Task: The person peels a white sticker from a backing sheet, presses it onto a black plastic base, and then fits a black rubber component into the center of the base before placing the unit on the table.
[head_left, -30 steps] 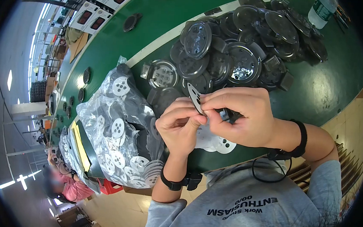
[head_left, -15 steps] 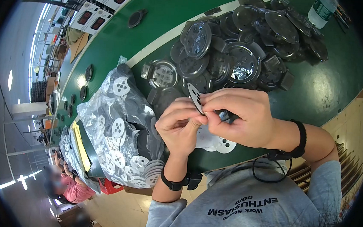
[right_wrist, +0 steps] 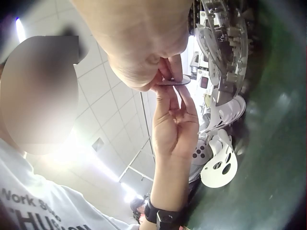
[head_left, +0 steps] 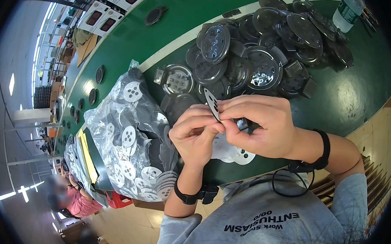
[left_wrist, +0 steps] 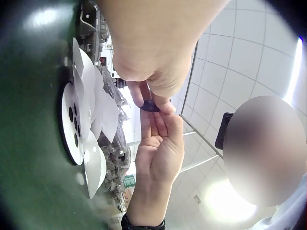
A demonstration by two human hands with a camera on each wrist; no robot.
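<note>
A thin round disc (head_left: pixel 211 105) with dark holes is held on edge between both hands. The left hand (head_left: pixel 193 137) pinches its lower edge with thumb and fingers; the right hand (head_left: pixel 262 126) pinches it from the other side, fingertips close to the left thumb. In the left wrist view the disc (left_wrist: pixel 149 106) looks dark and lies between the left hand (left_wrist: pixel 148 57) and the right hand (left_wrist: pixel 160 158). In the right wrist view its thin edge (right_wrist: pixel 180 82) shows between the fingers. Loose white discs (head_left: pixel 243 156) lie under the hands.
A clear plastic bag (head_left: pixel 115 117) of white discs lies left of the hands. Behind them is a heap of dark translucent round parts (head_left: pixel 263 68). A bottle (head_left: pixel 346 14) stands at the back right. Another person (head_left: pixel 83 202) is at the far left.
Both hands keep their pinch on the disc with barely any shift. The dark round parts on the far green strip have moved, the upper one to the right. The person at far left has moved their arms.
</note>
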